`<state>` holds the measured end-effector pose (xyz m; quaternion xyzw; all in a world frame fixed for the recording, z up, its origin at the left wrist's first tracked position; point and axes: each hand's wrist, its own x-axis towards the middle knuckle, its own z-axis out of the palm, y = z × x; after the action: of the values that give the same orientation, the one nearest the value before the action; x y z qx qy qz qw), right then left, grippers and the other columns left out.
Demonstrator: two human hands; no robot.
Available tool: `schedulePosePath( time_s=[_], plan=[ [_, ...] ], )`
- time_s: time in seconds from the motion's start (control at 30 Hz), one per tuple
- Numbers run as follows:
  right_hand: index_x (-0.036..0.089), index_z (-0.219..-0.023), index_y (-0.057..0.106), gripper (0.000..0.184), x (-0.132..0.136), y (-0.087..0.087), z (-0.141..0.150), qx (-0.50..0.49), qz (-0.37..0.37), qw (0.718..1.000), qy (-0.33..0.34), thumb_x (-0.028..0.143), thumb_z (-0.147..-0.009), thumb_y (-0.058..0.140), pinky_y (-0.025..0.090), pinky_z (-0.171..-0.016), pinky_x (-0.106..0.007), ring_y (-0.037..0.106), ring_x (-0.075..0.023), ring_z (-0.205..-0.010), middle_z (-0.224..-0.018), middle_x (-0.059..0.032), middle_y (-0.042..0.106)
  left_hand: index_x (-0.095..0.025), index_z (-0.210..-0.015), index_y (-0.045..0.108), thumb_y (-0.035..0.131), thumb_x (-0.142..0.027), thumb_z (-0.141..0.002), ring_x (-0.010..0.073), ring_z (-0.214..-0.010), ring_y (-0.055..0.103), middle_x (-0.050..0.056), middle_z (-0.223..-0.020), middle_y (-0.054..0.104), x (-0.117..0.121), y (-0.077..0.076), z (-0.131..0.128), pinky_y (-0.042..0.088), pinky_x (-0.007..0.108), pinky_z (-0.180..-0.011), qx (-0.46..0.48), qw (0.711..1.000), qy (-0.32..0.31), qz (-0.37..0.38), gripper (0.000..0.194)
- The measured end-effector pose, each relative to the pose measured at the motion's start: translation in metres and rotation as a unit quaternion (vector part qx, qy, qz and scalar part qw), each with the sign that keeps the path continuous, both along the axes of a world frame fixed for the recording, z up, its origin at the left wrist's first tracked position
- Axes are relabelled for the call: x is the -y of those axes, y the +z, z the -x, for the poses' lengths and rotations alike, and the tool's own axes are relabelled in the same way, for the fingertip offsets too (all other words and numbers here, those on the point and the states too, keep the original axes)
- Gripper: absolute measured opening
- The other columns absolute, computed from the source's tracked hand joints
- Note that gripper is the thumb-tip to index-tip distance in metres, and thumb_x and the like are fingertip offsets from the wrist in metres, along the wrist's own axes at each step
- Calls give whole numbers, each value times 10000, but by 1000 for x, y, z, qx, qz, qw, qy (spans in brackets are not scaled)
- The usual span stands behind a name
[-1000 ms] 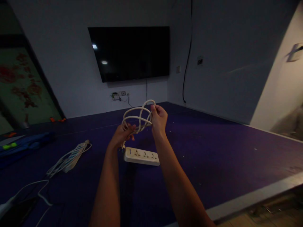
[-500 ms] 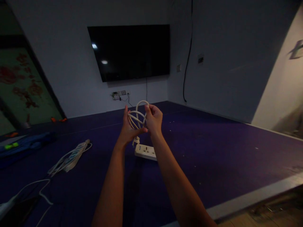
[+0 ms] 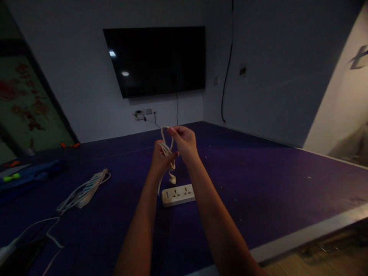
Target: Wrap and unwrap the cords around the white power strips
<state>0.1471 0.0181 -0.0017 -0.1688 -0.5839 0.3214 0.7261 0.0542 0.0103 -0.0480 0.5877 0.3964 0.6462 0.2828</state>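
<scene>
The fingers of the left hand (image 3: 162, 160) are closed round the gathered loops of a pale cord (image 3: 165, 148), while the right hand (image 3: 186, 142) pinches its upper loop between thumb and fingertips. The cord should be light and bendy but springy, best gripped round the whole bundle. Below hangs the plug (image 3: 172, 179), near the firmer, heavier power strip (image 3: 178, 196), which seems to rest on the purple surface (image 3: 264, 180), partly behind the right forearm.
</scene>
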Motion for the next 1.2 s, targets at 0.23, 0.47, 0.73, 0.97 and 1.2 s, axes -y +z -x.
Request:
schedulePosePath(
  time_s=[0.23,0.47,0.73,0.97,1.2],
  plan=[
    [183,-748,623,286,10,8,-8,-25,-42,996,-77,448,-808,532,435,-643,-248,560,-110,-705,-714,-10,614,-229,-897,353,661,-180,-525,55,-502,419,-103,-642,420,-7,-11,-5,344,185,-499,-71,996,-29,-43,486],
    [197,-834,643,298,29,17,-21,-78,-70,987,-122,456,-838,494,448,-681,-262,577,-121,-773,-767,-14,620,-228,-892,385,637,-211,-595,66,-540,456,-80,-680,449,-8,-17,-7,360,190,-518,-131,988,21,-77,390],
    [194,-851,650,346,24,19,-44,-131,-62,977,-159,498,-824,488,456,-705,-288,585,-127,-784,-794,-20,625,-211,-878,432,658,-258,-621,65,-536,459,-73,-667,488,-12,-23,-14,371,196,-529,-127,991,-36,-29,346],
    [187,-784,658,333,-2,7,-67,-66,9,988,-140,488,-798,517,458,-642,-258,586,-125,-724,-742,-33,629,-208,-1001,442,761,-351,-540,79,-614,524,-1,-885,575,-2,-23,-2,422,222,-569,-59,996,-51,41,578],
    [83,-890,675,457,-41,-38,-98,236,272,903,-236,383,-898,331,431,-545,-216,593,-128,-589,-694,-91,650,-240,-1220,407,632,-557,-662,234,-877,597,91,-1014,607,21,-29,15,446,346,-729,-352,929,99,56,681]
  ],
)
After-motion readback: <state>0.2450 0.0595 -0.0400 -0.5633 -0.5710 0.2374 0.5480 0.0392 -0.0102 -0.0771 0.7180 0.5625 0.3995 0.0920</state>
